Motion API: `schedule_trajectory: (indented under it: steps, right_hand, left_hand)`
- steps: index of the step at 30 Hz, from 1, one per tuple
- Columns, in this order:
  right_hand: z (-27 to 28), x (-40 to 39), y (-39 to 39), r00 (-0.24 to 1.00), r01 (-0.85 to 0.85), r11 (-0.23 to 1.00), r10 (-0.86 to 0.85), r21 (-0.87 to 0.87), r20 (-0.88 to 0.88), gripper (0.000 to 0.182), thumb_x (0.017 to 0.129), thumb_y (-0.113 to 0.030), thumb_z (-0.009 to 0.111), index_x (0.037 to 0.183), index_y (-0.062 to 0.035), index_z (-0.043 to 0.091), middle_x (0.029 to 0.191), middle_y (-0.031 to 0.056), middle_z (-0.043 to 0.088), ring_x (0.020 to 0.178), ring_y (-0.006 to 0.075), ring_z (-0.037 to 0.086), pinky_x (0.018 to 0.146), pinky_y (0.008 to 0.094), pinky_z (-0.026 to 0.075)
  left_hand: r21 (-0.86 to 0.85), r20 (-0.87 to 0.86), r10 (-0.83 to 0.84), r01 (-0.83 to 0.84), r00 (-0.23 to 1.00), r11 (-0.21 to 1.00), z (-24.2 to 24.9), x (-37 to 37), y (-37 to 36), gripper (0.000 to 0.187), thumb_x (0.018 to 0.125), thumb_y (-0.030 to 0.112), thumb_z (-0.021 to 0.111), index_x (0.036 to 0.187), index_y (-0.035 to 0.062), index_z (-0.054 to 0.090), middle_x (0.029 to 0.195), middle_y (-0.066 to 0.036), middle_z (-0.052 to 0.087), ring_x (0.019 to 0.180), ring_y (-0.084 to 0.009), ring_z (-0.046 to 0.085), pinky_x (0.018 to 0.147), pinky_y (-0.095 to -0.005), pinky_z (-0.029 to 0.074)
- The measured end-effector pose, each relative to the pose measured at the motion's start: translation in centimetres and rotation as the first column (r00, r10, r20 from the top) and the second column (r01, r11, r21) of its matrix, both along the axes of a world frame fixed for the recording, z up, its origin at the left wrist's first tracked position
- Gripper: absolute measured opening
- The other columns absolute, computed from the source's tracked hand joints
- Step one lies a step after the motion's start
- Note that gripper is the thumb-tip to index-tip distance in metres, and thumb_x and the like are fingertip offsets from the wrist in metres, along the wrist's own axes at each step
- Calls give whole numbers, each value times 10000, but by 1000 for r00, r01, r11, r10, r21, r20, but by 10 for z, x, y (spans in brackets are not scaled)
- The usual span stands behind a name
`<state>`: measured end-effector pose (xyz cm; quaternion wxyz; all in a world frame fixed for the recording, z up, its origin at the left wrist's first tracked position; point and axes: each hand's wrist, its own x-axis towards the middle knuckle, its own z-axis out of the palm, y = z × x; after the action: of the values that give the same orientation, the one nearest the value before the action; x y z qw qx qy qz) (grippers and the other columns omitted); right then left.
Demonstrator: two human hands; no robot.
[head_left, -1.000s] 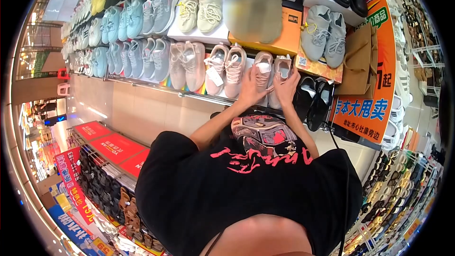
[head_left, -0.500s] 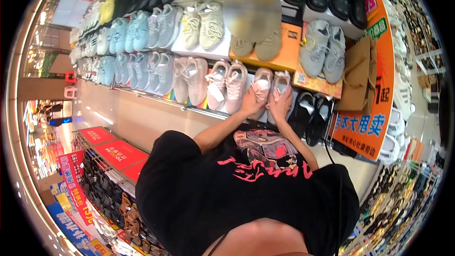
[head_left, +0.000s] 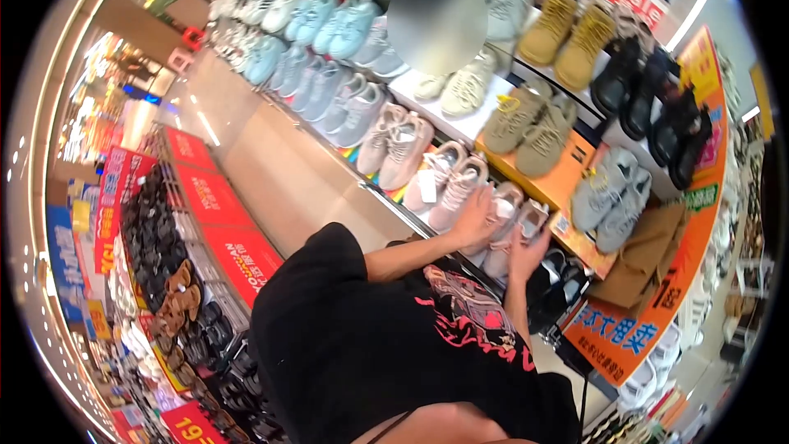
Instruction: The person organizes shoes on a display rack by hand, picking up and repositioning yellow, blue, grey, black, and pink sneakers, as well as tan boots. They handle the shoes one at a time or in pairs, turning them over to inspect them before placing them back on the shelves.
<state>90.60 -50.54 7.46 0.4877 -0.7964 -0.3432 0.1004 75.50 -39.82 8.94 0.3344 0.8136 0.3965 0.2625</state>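
A pair of pale pink sneakers stands at the front edge of the display. My left hand (head_left: 474,219) lies with its fingers stretched out along the left pink sneaker (head_left: 506,202), between it and the neighbouring pair. My right hand (head_left: 527,256) is around the right pink sneaker (head_left: 533,215), thumb on one side and fingers on the other. To the left sits another pink pair (head_left: 457,189) with a white tag hanging from it. Black shoes (head_left: 559,284) lie just right of my right hand.
Rows of sneakers (head_left: 329,99) fill the stepped display. Tan shoes (head_left: 534,136) stand on an orange box (head_left: 567,166) behind my hands. A brown paper bag (head_left: 637,259) and an orange sign (head_left: 649,304) are at the right. Sandal racks (head_left: 177,279) with red signs (head_left: 205,201) line the left.
The view has tilted and shifted, so the display slants down to the right. My left hand has flattened out along the left sneaker's side; my right hand stays at the right one.
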Motion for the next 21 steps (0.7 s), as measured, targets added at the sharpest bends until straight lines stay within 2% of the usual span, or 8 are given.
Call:
schedule_trajectory:
  steps: [2, 5, 6, 8, 12, 14, 19, 21]
  right_hand:
    - [17, -2, 8, 964, 171, 982, -151, 78, -218, 657, 835, -180, 781, 1378, 51, 491, 1224, 209, 593, 1113, 327, 585, 985, 397, 465]
    - [41, 2, 37, 989, 146, 982, -147, 118, -6, 490, 864, -152, 744, 1291, 5, 563, 992, 93, 590, 852, 209, 547, 792, 360, 478]
    - [62, 0, 53, 982, 152, 987, -145, 49, -121, 494, 871, -133, 733, 1305, 19, 553, 1012, 110, 594, 899, 246, 562, 828, 371, 476]
    - [72, -1, 91, 975, 147, 979, -168, 144, 146, 554, 875, -169, 744, 1349, 21, 529, 1125, 171, 599, 1043, 316, 569, 932, 405, 458]
    - [73, -4, 170, 960, 146, 981, -172, 130, 221, 750, 831, -318, 784, 1427, -2, 456, 1415, 254, 478, 1308, 414, 448, 1089, 494, 367]
    - [64, -11, 194, 930, 193, 980, -198, 46, 310, 838, 812, -425, 785, 1460, -29, 430, 1491, 269, 420, 1371, 437, 401, 1116, 528, 342]
    - [22, -24, 218, 792, 456, 880, -336, -129, 510, 882, 797, -449, 729, 1538, -146, 360, 1591, 202, 309, 1448, 426, 301, 1124, 596, 294]
    - [28, -26, 217, 798, 440, 894, -345, -86, 495, 835, 813, -439, 730, 1514, -129, 399, 1571, 196, 349, 1433, 411, 335, 1129, 586, 290]
  left_hand:
    - [-2, 109, 45, -45, 993, 999, 36, -5, 29, 876, 833, 194, 721, 1539, -10, 244, 1456, -314, 340, 1356, -480, 362, 1170, -470, 314]
    - [61, 179, 178, -192, 967, 980, 60, -18, 104, 797, 810, 165, 741, 1479, -1, 341, 1448, -270, 360, 1342, -456, 390, 1132, -468, 362]
    - [87, 181, 218, -236, 959, 968, 69, -26, 130, 787, 808, 179, 750, 1470, 12, 360, 1449, -250, 367, 1338, -444, 403, 1123, -464, 375]
    - [272, 88, 264, -278, 961, 921, 79, -45, 176, 788, 783, 204, 772, 1446, 10, 392, 1462, -244, 364, 1340, -472, 381, 1137, -492, 347]
    - [441, -256, 447, -308, 857, 843, 87, -77, 240, 1003, 747, 464, 781, 1533, 29, 334, 1603, -253, 222, 1485, -493, 139, 1167, -639, 201]
    - [214, -420, 346, -279, 839, 936, 66, -88, 276, 1090, 778, 714, 659, 1588, 97, 271, 1663, -196, 139, 1517, -473, 72, 1171, -659, 155]
    - [90, -261, 245, -229, 934, 969, 36, -103, 286, 1112, 775, 804, 592, 1620, 192, 209, 1693, -111, 83, 1514, -486, 75, 1153, -691, 125]
    - [257, -224, 291, -232, 930, 938, 48, -95, 271, 991, 843, 612, 651, 1585, 82, 264, 1660, -189, 134, 1508, -491, 52, 1163, -673, 102]
